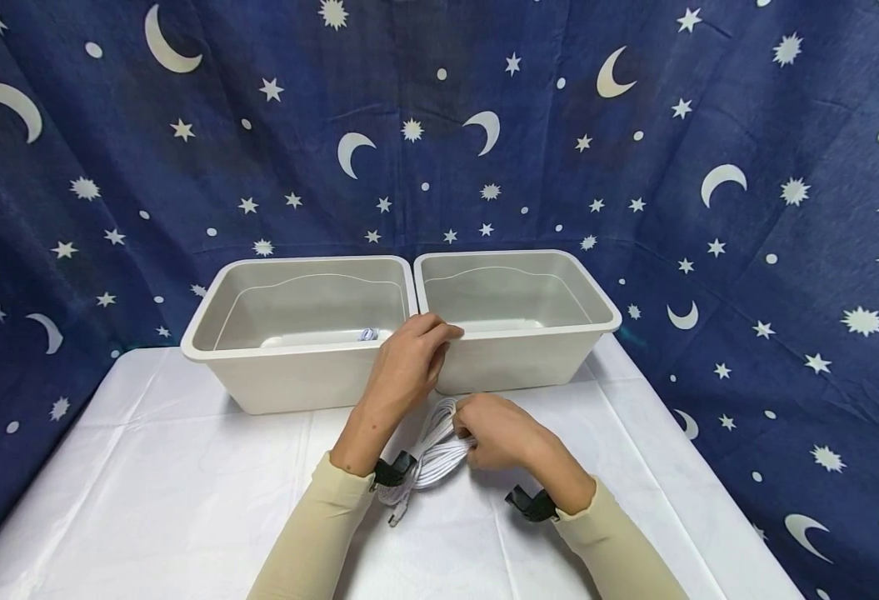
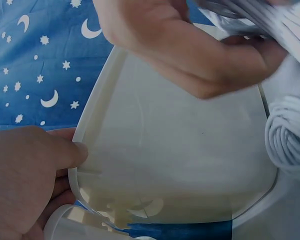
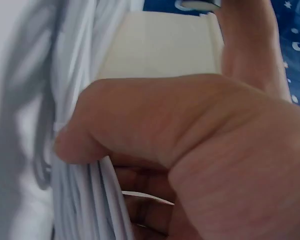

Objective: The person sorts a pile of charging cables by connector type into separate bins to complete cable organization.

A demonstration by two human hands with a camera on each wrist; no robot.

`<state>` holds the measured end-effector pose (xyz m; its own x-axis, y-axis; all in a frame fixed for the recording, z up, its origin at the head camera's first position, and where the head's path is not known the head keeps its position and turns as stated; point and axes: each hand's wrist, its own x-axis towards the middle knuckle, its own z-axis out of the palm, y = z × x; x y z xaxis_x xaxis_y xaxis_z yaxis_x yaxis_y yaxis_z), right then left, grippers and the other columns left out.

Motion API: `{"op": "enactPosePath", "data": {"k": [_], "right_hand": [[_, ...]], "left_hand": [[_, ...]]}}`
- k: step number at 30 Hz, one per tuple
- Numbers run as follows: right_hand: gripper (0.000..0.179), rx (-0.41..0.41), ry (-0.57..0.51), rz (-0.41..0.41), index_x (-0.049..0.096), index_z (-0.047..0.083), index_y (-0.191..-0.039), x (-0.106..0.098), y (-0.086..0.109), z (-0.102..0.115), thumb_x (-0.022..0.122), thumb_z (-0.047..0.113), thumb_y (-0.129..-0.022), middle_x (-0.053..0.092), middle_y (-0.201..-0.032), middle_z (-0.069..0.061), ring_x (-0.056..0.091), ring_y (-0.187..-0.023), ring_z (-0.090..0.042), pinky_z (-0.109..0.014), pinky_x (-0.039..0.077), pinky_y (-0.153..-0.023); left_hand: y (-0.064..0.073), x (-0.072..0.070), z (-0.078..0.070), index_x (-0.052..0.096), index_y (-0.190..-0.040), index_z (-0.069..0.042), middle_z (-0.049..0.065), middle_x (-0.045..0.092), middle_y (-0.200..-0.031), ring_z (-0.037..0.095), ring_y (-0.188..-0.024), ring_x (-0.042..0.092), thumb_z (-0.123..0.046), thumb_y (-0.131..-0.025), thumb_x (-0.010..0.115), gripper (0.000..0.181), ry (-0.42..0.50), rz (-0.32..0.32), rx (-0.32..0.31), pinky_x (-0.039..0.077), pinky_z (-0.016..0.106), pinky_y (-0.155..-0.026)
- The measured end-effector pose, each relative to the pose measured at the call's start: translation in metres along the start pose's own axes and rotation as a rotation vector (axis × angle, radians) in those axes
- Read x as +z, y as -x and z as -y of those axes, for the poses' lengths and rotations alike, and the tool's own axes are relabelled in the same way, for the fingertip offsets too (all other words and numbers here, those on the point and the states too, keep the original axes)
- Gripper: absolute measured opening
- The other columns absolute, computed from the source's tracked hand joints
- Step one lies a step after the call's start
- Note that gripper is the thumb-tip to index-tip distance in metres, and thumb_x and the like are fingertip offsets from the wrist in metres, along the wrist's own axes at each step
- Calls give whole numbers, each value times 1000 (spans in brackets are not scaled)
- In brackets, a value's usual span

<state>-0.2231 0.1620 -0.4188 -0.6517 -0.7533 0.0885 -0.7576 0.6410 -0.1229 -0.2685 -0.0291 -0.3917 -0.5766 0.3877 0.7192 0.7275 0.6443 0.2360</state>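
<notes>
My left hand [image 1: 411, 354] grips the front rim of the right-hand grey bin [image 1: 517, 358], close to its left corner. In the left wrist view its thumb [image 2: 72, 154] lies on the outside of the rim, with the other fingers partly hidden behind. Just below, my right hand [image 1: 501, 432] holds a coiled bundle of white cable [image 1: 439, 454] over the table. The right wrist view shows the thumb [image 3: 85, 137] pressed across the strands and the fingers curled around them. A plug [image 1: 397, 515] pokes out at the lower end of the bundle, beside the left wrist.
A matching left-hand grey bin [image 1: 282, 383] stands beside the first, with a small blue-and-white item [image 1: 367, 334] on its floor. Both stand on a white-covered table [image 1: 147, 500]. A dark blue curtain [image 1: 289, 150] with moons and stars hangs behind and on both sides.
</notes>
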Motion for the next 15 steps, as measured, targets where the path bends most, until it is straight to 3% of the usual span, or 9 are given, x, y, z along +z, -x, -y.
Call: {"op": "enactPosePath", "data": {"k": [6, 15], "right_hand": [[45, -41, -14, -2, 32, 21, -62, -7, 4, -5, 68, -5, -59, 27, -72, 11, 21, -66, -5, -23, 17, -58], [28, -64, 21, -57, 53, 16, -60, -13, 9, -6, 71, -5, -58, 37, -71, 12, 33, -67, -6, -22, 29, -60]], "left_hand": [[0, 0, 0, 79, -114, -14, -2, 68, -105, 20, -102, 65, 1, -99, 66, 25, -6, 8, -1, 54, 35, -90], [0, 0, 0, 79, -114, -14, -2, 68, -104, 20, -102, 65, 2, -98, 67, 26, -10, 7, 0, 54, 35, -89]]}}
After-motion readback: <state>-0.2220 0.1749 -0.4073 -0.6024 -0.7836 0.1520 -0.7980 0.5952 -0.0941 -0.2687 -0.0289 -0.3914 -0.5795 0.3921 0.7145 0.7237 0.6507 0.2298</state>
